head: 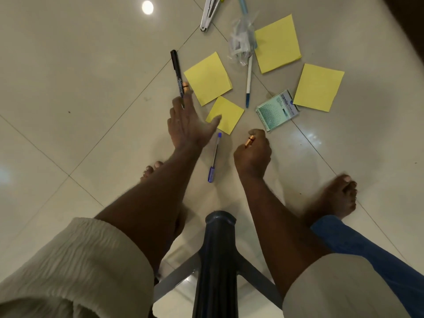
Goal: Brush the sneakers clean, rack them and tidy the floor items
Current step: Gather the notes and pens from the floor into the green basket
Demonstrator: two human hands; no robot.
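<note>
Small items lie scattered on the tiled floor. My left hand [187, 121] reaches forward with straight fingers, its tips at the lower end of a black marker [177, 72] and an orange battery [185, 86]. My right hand [253, 150] is curled around a second orange battery [249, 140]. Several yellow sticky-note pads [207, 78] lie around, one small pad [227, 114] just beyond my left thumb. A purple pen [214, 158] lies between my hands. No sneakers are in view.
A white-blue pen [249, 82], a green Camlin lead box [276, 110], a crumpled clear wrapper [242, 41], a metal tool [208, 12] and a blue pen [242, 4] lie further out. My bare feet [339, 196] rest on the floor. A dark stool leg [218, 260] stands below me.
</note>
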